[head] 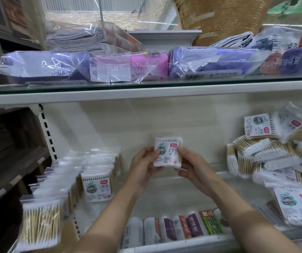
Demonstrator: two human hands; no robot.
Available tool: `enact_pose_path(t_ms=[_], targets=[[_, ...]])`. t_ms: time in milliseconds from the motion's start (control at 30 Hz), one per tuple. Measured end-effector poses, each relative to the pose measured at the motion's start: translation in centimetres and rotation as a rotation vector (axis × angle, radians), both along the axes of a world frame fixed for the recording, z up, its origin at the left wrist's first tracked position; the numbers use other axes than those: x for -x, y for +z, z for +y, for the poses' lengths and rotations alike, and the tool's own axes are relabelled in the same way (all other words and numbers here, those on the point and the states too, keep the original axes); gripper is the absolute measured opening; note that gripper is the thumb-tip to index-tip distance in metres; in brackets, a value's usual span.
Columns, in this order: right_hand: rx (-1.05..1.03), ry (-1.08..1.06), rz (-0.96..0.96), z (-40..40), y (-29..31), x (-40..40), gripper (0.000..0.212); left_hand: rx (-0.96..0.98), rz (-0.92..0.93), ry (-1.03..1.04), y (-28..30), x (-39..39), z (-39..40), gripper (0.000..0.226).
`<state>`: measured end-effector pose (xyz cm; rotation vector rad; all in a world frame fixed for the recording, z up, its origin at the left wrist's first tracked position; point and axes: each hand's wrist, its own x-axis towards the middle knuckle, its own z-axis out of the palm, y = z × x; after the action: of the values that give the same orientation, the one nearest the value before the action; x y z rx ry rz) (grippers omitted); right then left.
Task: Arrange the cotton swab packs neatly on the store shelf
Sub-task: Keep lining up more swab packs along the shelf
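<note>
**One swab pack held up between both hands, ready for shelving**

A single cotton swab pack [168,152] is held upright in front of the shelf's back wall, label facing the camera, near the middle of the view. It is gripped from both sides: the left hand [145,164] lies at the pack's 9 o'clock with its thumb over the printed face, and the right hand [192,165] lies at its 3 o'clock, thumb on the front near the top edge and fingers curled behind and under the lower corner. Both hands are closed around this one pack and nothing else is held.

The step in hand appears to be the orienting of a picked pack before it is set down. A tidy row of packs [84,172] is stood on edge at about 8 o'clock from the held pack, with one front-facing pack [97,187] at its near end. A loose heap of packs [267,156] is piled at 3 o'clock, well apart from the hands, and is judged to be the stock yet to be sorted.

The next move is judged to call for the pack to be carried down and toward 8 o'clock, kept upright with the label forward, and stood on the glass shelf [164,190] just beside the front-facing pack. Care would be needed so that the standing row is not knocked over, as the bags look light and slippery.
</note>
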<state>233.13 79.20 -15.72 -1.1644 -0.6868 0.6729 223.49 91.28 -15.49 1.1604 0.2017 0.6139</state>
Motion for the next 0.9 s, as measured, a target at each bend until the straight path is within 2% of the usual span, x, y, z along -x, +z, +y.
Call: enact_pose_path(t_ms=[133,233,500,633,733,833,900], targets=[[-0.037,-0.024,0.031,-0.11,0.25,0.00,0.031,0.011,-0.024,-0.082,0.36,0.39,-0.26,0.004],[-0.058,-0.035,0.045,-0.13,0.36,-0.02,0.029,0.001,-0.039,-0.133,0.45,0.60,-0.39,0.016],[-0.064,-0.013,0.079,-0.23,0.52,0.24,0.041,0.026,-0.035,-0.171,0.36,0.56,-0.78,0.040],[-0.064,-0.005,0.073,-0.35,0.54,0.29,0.040,0.020,-0.025,-0.175,0.41,0.63,-0.81,0.037],[-0.065,0.011,0.061,-0.46,0.65,0.41,0.039,0.040,-0.038,-0.164,0.27,0.61,-0.42,0.025],[-0.054,0.032,0.035,-0.55,0.60,0.38,0.040,0.017,-0.055,-0.163,0.14,0.50,-0.11,0.025],[-0.070,0.049,0.045,-0.67,0.63,0.39,0.038,0.005,-0.079,-0.168,0.04,0.44,0.02,0.033]])
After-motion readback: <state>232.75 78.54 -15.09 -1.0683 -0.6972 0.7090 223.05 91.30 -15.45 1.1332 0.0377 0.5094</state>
